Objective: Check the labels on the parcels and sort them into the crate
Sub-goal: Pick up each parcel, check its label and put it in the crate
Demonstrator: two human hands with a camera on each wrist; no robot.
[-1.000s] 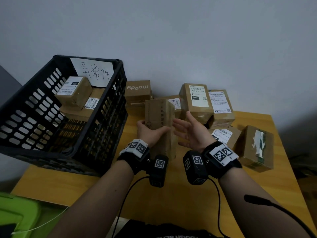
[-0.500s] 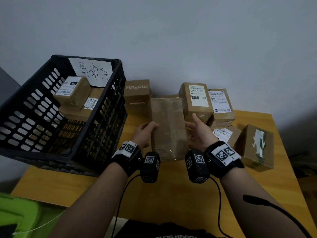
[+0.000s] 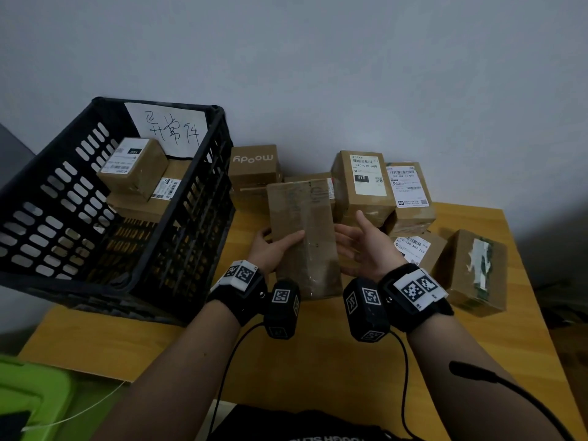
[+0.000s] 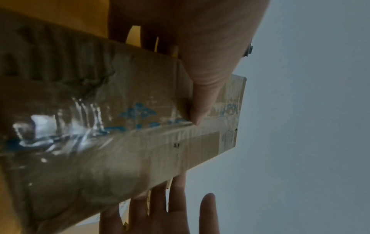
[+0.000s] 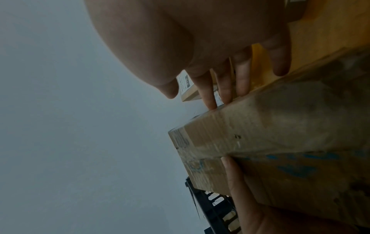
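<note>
The crate (image 3: 178, 230) stands at the table's (image 3: 318, 361) left rear. Two parcels (image 3: 133, 170) lie stacked inside it. The remaining parcels (image 3: 366, 186) stand right of the crate, along the wall. One long parcel (image 3: 305, 230) sits between both hands, before them.

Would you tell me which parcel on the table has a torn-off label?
The parcel at the far right: its top shows only ragged white label remnants, while the labelled parcels beside it carry whole printed labels.

I see my left hand (image 3: 270, 249) gripping a long brown parcel (image 3: 304, 237), thumb across its top face; my right hand (image 3: 366, 246) lies flat-fingered beside it, near 2 parcels in the crate (image 3: 191, 198).
</note>
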